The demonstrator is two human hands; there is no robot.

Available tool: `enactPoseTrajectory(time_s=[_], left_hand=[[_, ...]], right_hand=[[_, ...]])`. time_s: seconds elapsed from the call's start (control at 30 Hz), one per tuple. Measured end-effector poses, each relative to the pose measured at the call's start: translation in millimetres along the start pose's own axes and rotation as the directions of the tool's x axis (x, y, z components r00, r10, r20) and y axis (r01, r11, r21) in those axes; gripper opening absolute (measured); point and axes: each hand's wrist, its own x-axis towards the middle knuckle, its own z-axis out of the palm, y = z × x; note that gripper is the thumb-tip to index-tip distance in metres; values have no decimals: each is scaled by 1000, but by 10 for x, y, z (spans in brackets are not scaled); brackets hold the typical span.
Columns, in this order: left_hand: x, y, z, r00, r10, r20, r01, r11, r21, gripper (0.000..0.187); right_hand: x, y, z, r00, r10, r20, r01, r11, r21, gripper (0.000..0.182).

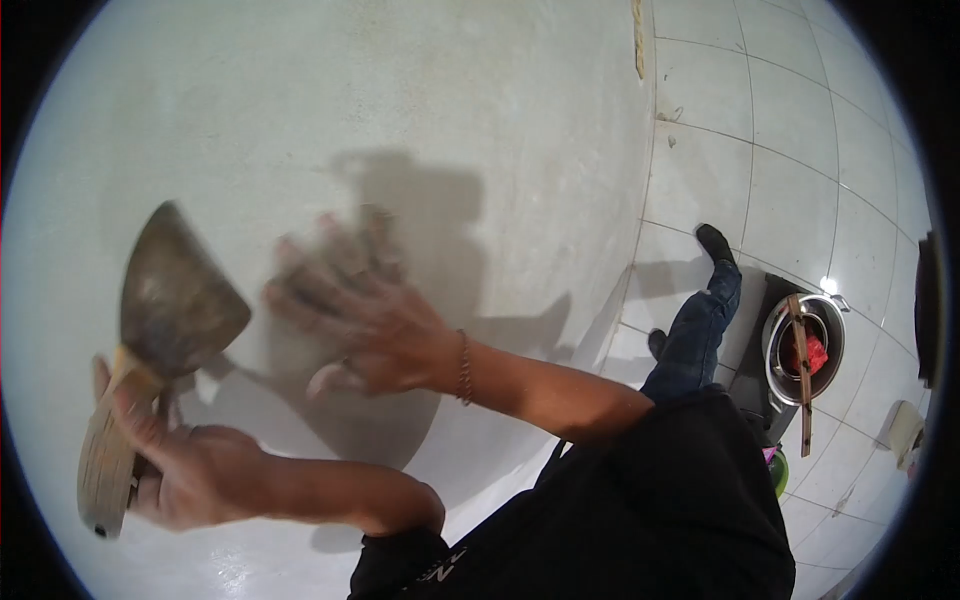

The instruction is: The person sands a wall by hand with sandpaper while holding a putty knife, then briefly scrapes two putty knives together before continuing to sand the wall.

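Note:
My left hand (205, 475) is wrapped round the pale, worn wooden handle of a putty knife (180, 300). The knife's wide, stained blade fans out beyond the fingers, in front of a smooth whitish wall (230, 110). Close to the wall is my right hand (365, 320), its back towards me and its fingers spread and smeared by motion. Nothing shows in that hand, and a bracelet circles its wrist. Shadows of the arms and head fall on the wall around both hands.
The view is turned sideways, with the tiled floor (790, 110) on the right. Near my legs stands a metal pot (772, 345) with a wooden stick (803, 370) across its rim and something red inside. A green container (780, 473) is partly hidden by my shirt.

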Motion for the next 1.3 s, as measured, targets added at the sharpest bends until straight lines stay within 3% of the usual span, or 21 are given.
enactPoseTrajectory(time_s=[0.03, 0.1, 0.13, 0.2, 0.23, 0.3, 0.4, 0.47, 0.53, 0.6, 0.67, 0.7, 0.77, 0.83, 0.9, 1.0, 1.03, 1.07, 1.13, 1.23, 1.3], left_hand=[[25, -6, -44, 997, 13, -70, -14, 1000, -12, 45], [14, -59, -104, 999, 15, -40, -15, 1000, 6, 45], [1, -68, -103, 999, 28, -24, -28, 1000, 6, 46], [-69, -41, -26, 999, 32, -14, -32, 999, -17, 47], [-94, 6, 38, 1000, -6, 17, 6, 1000, -20, 47], [-104, -14, 117, 996, -53, 70, 56, 997, -52, 47], [-90, -41, 114, 995, -41, 88, 46, 997, -66, 47], [-92, -6, 62, 994, -33, 107, 35, 999, -20, 46], [-47, 34, 14, 995, -8, 100, 10, 1000, -14, 46], [-52, 63, -52, 998, -15, 54, 20, 996, -88, 45], [-42, 36, -78, 999, -21, 38, 25, 993, -117, 44], [-32, 18, -126, 998, -27, 49, 32, 993, -116, 44], [-27, 11, -154, 999, -17, 36, 21, 995, -100, 44], [-59, -39, -162, 999, -29, 16, 30, 996, -79, 44], [-80, -98, -198, 998, -3, 58, 8, 997, -83, 45], [-183, 25, -81, 996, -50, 73, 55, 996, -66, 47], [-218, 166, 15, 992, -127, 22, 128, 991, -38, 50], [-174, 154, 13, 995, -103, 10, 103, 993, -56, 50], [-159, 93, -39, 993, -92, 74, 102, 984, -148, 53], [-118, 20, -143, 990, -113, 79, 125, 977, -173, 54], [-165, 15, -198, 990, -128, 65, 138, 973, -185, 54]], right_hand=[[-161, 113, 48, 1000, -7, -23, 5, 997, -75, 93], [-709, 375, 117, 939, 339, 56, -343, 913, 221, 90], [-794, 396, 200, 942, 329, 57, -334, 918, 212, 90], [-917, 317, 311, 846, 524, -97, -507, 847, 158, 86], [-758, 223, 276, 844, 523, -120, -504, 849, 159, 86], [-453, 55, 220, 972, 156, -176, -147, 987, 61, 85], [-404, 129, 208, 994, 45, -96, -39, 997, 62, 81], [-675, 232, 305, 994, 55, -94, -49, 997, 65, 83], [-780, 327, 262, 951, 302, -65, -291, 947, 137, 83], [-588, 130, 336, 923, 353, -151, -329, 930, 162, 85], [-137, -136, 187, 949, 89, -303, -51, 990, 134, 89], [-26, -207, 99, 948, 94, -302, -52, 988, 145, 89], [197, -208, 7, 984, -112, -138, 116, 993, 19, 93], [-235, 130, 167, 990, 42, -138, -31, 996, 83, 92], [-883, 467, 228, 942, 328, -66, -313, 934, 173, 91], [-1058, 561, 201, 938, 342, -55, -338, 938, 75, 91], [-1065, 583, 185, 919, 378, -108, -353, 914, 198, 90], [-1084, 617, 184, 898, 415, -149, -354, 879, 319, 90], [-1197, 607, 310, 888, 422, -183, -355, 881, 313, 85], [-1297, 480, 378, 817, 554, -163, -505, 822, 264, 76], [-1144, 322, 462, 721, 628, -292, -544, 774, 324, 61]])
